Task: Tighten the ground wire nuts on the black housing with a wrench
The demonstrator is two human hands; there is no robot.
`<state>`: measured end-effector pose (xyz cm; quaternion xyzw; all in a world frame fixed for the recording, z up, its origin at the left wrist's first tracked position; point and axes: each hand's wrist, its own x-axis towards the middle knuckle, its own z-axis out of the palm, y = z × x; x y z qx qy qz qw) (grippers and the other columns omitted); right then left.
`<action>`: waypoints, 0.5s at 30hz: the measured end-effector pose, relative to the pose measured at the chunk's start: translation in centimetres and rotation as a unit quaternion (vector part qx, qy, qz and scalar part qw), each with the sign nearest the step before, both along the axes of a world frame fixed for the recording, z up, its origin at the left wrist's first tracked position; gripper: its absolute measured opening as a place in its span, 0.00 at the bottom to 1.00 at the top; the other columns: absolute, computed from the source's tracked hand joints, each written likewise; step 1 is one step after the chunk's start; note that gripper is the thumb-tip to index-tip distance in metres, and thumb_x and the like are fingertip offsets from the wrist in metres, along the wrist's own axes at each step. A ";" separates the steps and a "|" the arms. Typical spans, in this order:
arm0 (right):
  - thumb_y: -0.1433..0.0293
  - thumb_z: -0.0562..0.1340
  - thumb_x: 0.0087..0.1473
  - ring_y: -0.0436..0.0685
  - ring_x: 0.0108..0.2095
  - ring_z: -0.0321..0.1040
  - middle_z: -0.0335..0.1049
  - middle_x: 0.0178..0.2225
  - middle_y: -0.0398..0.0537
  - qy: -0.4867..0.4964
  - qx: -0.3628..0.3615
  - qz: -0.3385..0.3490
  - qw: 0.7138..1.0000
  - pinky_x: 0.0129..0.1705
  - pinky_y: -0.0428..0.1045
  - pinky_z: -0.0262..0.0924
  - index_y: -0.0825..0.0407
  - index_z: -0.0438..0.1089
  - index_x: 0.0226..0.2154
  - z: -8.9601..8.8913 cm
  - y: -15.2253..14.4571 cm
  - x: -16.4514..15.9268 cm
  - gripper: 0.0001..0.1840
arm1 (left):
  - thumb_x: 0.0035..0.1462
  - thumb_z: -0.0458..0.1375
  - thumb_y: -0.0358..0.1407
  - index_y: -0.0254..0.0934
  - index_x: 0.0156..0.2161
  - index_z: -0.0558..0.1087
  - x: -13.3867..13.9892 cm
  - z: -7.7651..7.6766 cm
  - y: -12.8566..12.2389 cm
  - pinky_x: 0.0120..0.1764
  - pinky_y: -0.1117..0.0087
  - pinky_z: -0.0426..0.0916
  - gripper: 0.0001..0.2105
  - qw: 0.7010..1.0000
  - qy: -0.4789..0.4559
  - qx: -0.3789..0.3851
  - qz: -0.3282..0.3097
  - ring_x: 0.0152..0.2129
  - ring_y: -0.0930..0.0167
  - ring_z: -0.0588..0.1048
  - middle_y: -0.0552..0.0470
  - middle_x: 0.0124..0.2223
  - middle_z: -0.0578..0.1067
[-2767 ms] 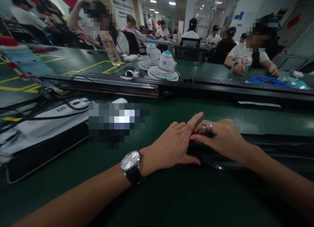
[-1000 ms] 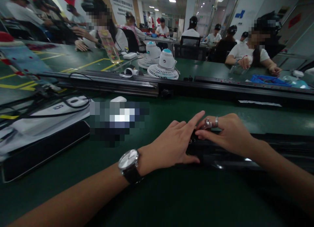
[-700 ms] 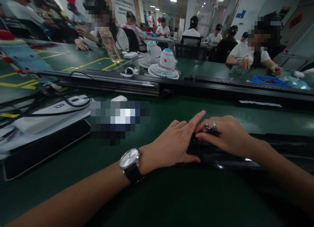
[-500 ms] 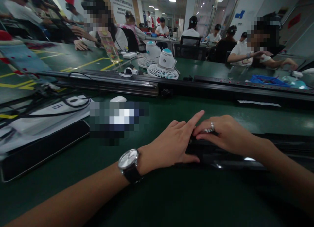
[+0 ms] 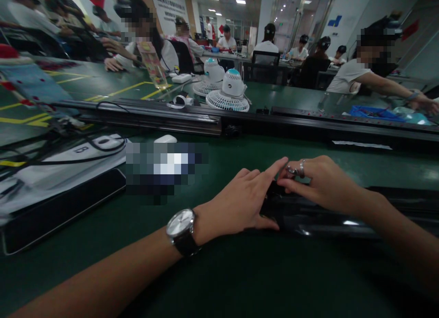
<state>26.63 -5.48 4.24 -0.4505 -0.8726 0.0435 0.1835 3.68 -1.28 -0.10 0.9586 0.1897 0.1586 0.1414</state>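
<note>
The left hand (image 5: 240, 199) rested palm down over one end of a long black piece (image 5: 318, 222) on a green table (image 5: 219, 277), its thumb out to the side and its index finger straight. Its other fingertips were hidden, so we could not say whether they gripped anything. The right hand (image 5: 324, 185), wearing silver rings (image 5: 302, 168), bent thumb and fingers toward a pinch just beside that index finger, near a small dark part (image 5: 274, 190) of unclear shape; whether the pinch held it, we could not make out. The piece ran off to the right, passing under our view of the right forearm.

We judged a slip the likeliest trouble: the piece shone as though smooth, and a light hold could have let it skate on the table, or pivot if the forearm leaned on it. Anything small dropped from the right fingertips could have vanished, dark against dark in the dim light. The rings sat close enough, we thought, to scratch the gloss or snag an edge, and with the fingers so crowded, one hand might have blocked or nipped the other.

Beyond the black rail (image 5: 329, 126), a co-worker's arm (image 5: 384, 82) stretched past a blue container (image 5: 373, 112), too far off, we reckoned, to jostle the piece.
</note>
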 end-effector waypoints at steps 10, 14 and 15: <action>0.65 0.63 0.66 0.51 0.27 0.72 0.78 0.28 0.42 0.029 -0.109 -0.014 0.993 0.31 0.47 0.57 0.51 0.75 0.32 -0.9 0.1 -0.8 0.12 | 0.48 0.73 0.49 0.40 0.73 0.27 0.3 -0.1 0.0 0.54 0.54 0.63 0.65 1.000 -0.004 -0.009 0.011 0.55 0.53 0.73 0.34 0.68 0.63; 0.65 0.63 0.66 0.49 0.21 0.71 0.75 0.20 0.40 0.096 -0.069 -0.065 0.991 0.28 0.46 0.56 0.52 0.75 0.25 -1.4 0.1 -1.1 0.18 | 0.47 0.73 0.48 0.38 0.73 0.30 0.4 0.1 0.0 0.53 0.53 0.66 0.64 1.000 -0.012 -0.010 0.010 0.54 0.52 0.74 0.33 0.66 0.66; 0.66 0.62 0.65 0.48 0.20 0.70 0.74 0.19 0.40 0.104 -0.047 -0.072 0.991 0.27 0.46 0.55 0.52 0.74 0.23 -1.5 0.0 -1.3 0.19 | 0.47 0.73 0.48 0.38 0.73 0.30 0.5 0.1 0.0 0.53 0.53 0.66 0.64 1.000 -0.015 -0.011 0.010 0.53 0.52 0.74 0.33 0.66 0.66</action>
